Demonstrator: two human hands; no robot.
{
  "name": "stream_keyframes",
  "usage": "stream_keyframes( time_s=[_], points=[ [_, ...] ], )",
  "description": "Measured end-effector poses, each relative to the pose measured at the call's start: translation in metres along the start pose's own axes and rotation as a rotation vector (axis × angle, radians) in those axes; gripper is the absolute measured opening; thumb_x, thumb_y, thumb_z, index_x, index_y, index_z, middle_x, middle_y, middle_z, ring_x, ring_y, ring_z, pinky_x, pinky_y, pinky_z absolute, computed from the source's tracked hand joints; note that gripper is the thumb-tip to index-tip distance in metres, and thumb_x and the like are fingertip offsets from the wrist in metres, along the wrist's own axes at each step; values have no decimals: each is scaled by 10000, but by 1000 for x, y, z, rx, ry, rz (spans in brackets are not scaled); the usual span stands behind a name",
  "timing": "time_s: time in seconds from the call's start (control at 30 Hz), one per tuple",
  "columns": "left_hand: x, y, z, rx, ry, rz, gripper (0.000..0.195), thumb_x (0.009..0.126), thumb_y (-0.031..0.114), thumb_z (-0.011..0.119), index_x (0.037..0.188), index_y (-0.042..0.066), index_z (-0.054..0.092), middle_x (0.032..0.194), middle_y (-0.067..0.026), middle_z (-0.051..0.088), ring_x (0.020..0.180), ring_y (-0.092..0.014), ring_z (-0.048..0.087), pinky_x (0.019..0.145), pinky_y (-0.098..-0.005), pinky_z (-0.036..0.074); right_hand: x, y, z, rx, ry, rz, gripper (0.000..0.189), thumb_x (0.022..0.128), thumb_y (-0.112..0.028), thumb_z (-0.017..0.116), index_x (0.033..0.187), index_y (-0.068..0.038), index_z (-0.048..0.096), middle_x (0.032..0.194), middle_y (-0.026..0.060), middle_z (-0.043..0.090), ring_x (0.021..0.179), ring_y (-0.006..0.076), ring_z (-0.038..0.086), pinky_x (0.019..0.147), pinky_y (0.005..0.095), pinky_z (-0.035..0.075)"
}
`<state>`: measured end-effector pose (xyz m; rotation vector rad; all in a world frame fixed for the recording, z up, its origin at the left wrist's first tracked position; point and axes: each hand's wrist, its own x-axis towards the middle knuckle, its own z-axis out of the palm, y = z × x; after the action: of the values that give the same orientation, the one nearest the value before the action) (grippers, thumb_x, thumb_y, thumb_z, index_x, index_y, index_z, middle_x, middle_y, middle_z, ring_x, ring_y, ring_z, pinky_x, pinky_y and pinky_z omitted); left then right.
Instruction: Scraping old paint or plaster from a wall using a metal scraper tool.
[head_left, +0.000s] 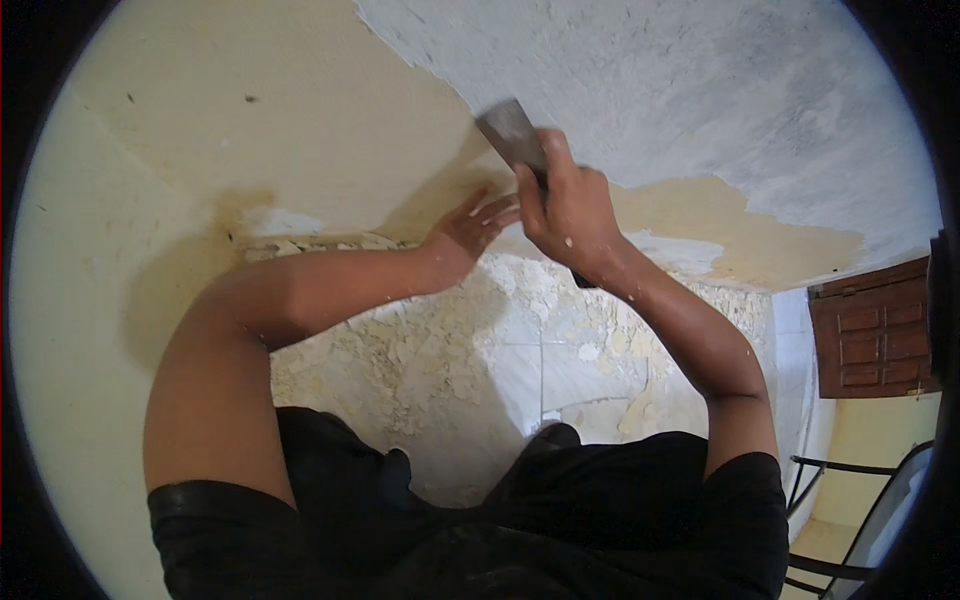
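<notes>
My right hand (574, 206) grips a wide-bladed scraper (512, 129), its dark handle end showing below the palm. The blade lies at the border between the cream paint (337, 120) and the scraped grey-white part of the wall (675, 97); whether it touches the wall is not plain. Beside and just below the scraper hand, my left hand (469, 232) is spread close to the wall with no tool seen in it. Its fingertips are partly hidden near my right hand. Small pale flakes stick to both forearms.
Paint flakes (397, 360) litter the tiled floor (517, 360) along the wall's foot and about my legs. A second cream wall (82, 262) stands close on the left. At the right are a brown panelled wooden door (881, 330) and a black metal frame (855, 469).
</notes>
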<state>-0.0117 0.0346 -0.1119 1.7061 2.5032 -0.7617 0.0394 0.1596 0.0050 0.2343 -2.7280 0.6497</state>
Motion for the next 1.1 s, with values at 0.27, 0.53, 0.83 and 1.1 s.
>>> stream_keyframes(
  time_s=[0.27, 0.53, 0.83, 1.1],
  points=[
    [0, 6, 0, -109, -11, 29, 465, 913, 194, 400, 1371, 117, 363, 1519, 31, 89, 1399, -141, 2, 1139, -440, -47, -1, -3, 6, 0, -11, 3, 265, 837, -127, 520, 1037, -24, 380, 560, 207, 560, 561, 432, 566, 545, 503, 454],
    [-2, -7, 19, -53, 122, 55, 443, 928, 187, 381, 1367, 130, 380, 1525, 36, 34, 1398, -152, 0, 1150, -383, 15, 6, -2, 0, 24, -14, 32, 231, 841, -181, 552, 958, 4, 478, 570, 200, 561, 544, 411, 570, 513, 454, 450],
    [8, 2, -1, 48, -160, 96, 619, 889, 201, 422, 1446, 127, 164, 1525, 10, 54, 1399, -155, 0, 1146, -386, -38, 9, 3, 14, 276, -61, 20, 213, 853, -157, 532, 966, 14, 477, 666, 231, 578, 616, 397, 588, 566, 399, 462],
    [11, 0, 13, -111, -28, 140, 645, 869, 100, 388, 1450, 88, 109, 1530, -12, 5, 1397, -150, -82, 1144, -389, -51, 19, -3, 9, 296, 0, 119, 262, 886, -173, 499, 992, 67, 490, 636, 233, 569, 587, 357, 605, 542, 388, 452]
  ],
)
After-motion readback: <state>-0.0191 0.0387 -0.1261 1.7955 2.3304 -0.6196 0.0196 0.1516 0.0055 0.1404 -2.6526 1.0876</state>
